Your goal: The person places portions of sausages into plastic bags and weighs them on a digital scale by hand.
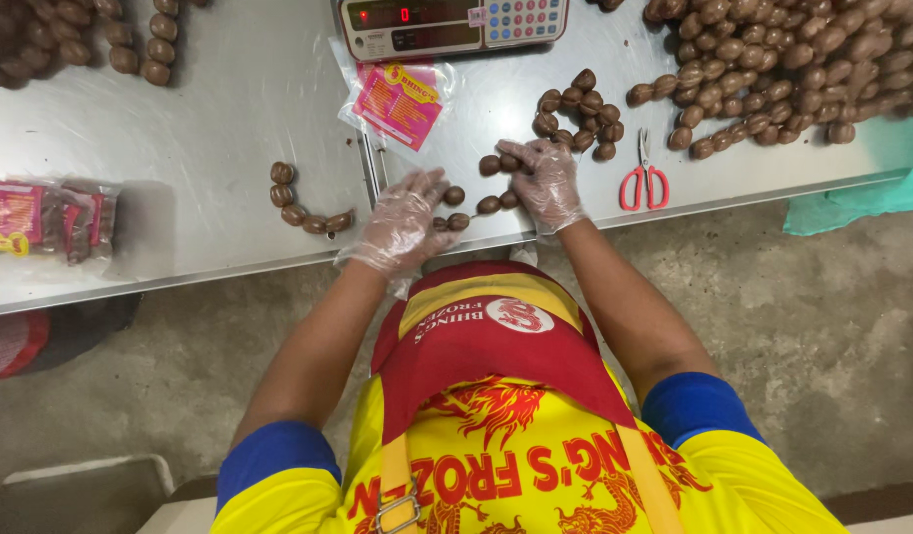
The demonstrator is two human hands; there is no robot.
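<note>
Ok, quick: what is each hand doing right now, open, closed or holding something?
Left hand: gloved, fingers spread open, resting by the short sausage string, gripping nothing.
Right hand: gloved, fingertips pinching a link of that string.

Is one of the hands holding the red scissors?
No. The red scissors lie alone on the metal table, while the gloved left hand and right hand touch small brown balls.

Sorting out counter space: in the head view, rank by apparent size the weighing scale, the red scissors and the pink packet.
1. Weighing scale, though cut off by the frame's top edge.
2. Pink packet.
3. Red scissors.
</note>
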